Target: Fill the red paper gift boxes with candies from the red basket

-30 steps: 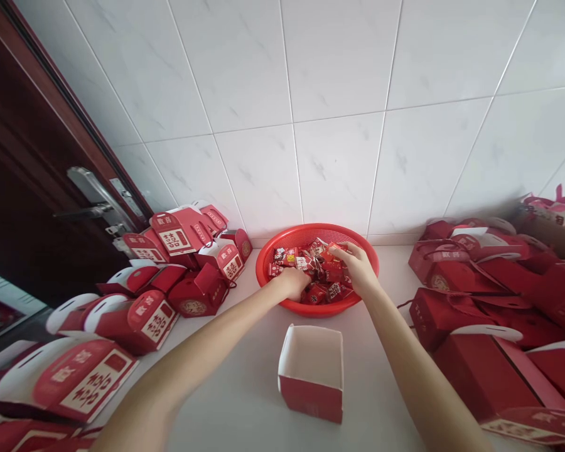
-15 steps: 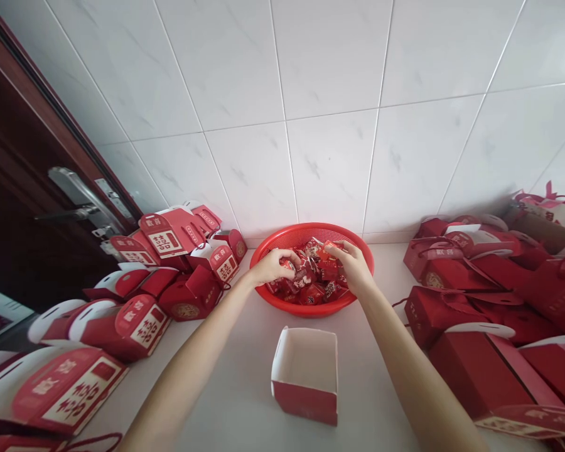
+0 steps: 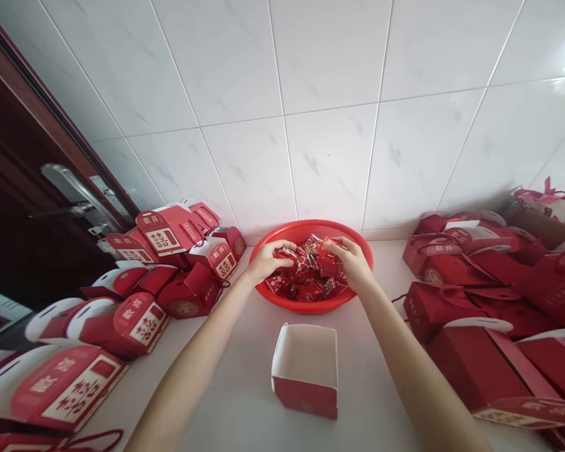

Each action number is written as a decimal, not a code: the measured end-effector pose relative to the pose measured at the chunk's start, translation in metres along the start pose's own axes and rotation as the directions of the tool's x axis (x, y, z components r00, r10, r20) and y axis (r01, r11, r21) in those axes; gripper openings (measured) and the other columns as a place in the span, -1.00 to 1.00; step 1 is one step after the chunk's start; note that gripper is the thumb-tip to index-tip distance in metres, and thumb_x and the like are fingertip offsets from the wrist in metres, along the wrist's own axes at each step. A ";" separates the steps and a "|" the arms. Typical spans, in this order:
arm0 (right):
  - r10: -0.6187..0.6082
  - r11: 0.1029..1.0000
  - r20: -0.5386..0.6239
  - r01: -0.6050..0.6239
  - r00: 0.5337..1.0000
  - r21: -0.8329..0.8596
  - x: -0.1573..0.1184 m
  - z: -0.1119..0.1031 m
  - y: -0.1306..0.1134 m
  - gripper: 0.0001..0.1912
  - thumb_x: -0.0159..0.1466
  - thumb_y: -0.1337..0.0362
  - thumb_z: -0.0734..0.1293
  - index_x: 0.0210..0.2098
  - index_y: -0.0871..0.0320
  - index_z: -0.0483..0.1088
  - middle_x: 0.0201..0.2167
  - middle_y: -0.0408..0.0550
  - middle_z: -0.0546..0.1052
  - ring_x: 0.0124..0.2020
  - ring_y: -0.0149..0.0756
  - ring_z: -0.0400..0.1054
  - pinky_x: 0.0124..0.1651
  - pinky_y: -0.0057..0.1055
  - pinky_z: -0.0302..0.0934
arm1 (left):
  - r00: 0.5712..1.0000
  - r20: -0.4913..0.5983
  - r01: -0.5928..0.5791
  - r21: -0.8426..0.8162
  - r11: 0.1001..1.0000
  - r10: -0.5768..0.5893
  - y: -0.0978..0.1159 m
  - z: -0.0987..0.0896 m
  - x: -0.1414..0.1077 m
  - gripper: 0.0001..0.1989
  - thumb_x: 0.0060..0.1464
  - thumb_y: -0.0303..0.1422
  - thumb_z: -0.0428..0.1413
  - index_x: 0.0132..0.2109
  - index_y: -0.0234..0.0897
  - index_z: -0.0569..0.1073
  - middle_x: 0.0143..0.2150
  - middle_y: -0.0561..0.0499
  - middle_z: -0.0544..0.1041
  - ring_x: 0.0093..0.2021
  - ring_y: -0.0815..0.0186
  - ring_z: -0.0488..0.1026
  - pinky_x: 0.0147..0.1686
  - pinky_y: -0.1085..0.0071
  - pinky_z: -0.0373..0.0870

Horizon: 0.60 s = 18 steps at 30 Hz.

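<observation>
A red plastic basket (image 3: 311,307) against the wall holds a heap of red-wrapped candies (image 3: 311,291). My left hand (image 3: 267,261) reaches in at its left side, thumb and fingers curled round a red-and-white wrapped candy (image 3: 285,253). Over the right side, my right hand (image 3: 354,262) pinches an orange-red wrapped candy (image 3: 328,246) between thumb and fingers. Between my forearms, in front of the basket, stands an open box (image 3: 305,370), red outside and white inside, with nothing visible in it.
Red gift boxes (image 3: 144,323) with white labels are stacked on the left, beside a dark door with a metal handle (image 3: 75,201). More red boxes (image 3: 484,364) crowd the right side. A white tiled wall (image 3: 329,163) rises behind the basket.
My left hand has shifted slightly up, its fingers now stretched further over a candy. My right hand stays nearly in place on its candy. The view has tilted a little.
</observation>
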State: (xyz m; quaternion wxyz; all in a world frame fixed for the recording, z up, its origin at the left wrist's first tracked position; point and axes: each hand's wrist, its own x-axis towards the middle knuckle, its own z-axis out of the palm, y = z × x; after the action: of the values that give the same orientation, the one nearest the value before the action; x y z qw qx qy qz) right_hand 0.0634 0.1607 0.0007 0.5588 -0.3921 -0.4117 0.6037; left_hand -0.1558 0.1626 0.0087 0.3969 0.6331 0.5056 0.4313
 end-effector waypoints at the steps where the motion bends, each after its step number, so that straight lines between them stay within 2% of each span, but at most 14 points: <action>1: 0.002 1.000 0.004 -0.002 1.000 0.004 0.000 0.000 0.000 -0.55 -0.11 0.06 0.59 -0.30 0.10 0.46 -0.37 -0.11 0.57 -0.38 -0.25 0.47 -0.44 -0.39 0.32 | 1.000 0.000 -0.004 -0.007 1.000 0.004 0.000 0.000 0.000 -0.61 -0.30 -0.38 0.35 -0.20 -0.25 0.58 -0.20 0.01 0.62 -0.19 0.21 0.53 -0.09 0.27 0.45; 10: 0.019 0.999 0.050 -0.021 0.999 0.026 -0.003 0.000 -0.004 -0.55 -0.11 0.03 0.59 -0.32 0.13 0.47 -0.39 -0.12 0.55 -0.38 -0.27 0.45 -0.43 -0.39 0.35 | 0.999 0.001 -0.035 -0.084 0.996 0.036 -0.001 0.001 0.000 -0.60 -0.30 -0.44 0.33 -0.18 -0.27 0.60 -0.07 -0.04 0.61 -0.01 0.14 0.51 0.01 0.24 0.45; 18: 0.020 1.000 0.049 -0.021 0.999 0.017 -0.003 -0.001 -0.003 -0.58 -0.08 0.03 0.58 -0.34 0.12 0.48 -0.38 -0.10 0.56 -0.38 -0.27 0.44 -0.44 -0.40 0.32 | 1.000 -0.012 0.019 -0.229 0.973 -0.022 -0.010 0.002 0.003 -0.66 -0.05 -0.33 0.31 -0.08 -0.28 0.53 -0.15 -0.03 0.60 -0.17 0.19 0.62 -0.01 0.16 0.54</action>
State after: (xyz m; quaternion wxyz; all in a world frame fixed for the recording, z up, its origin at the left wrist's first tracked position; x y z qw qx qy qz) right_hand 0.0656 0.1584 0.0035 0.5457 -0.3767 -0.4160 0.6223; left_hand -0.1566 0.1667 -0.0009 0.4678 0.5747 0.4620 0.4873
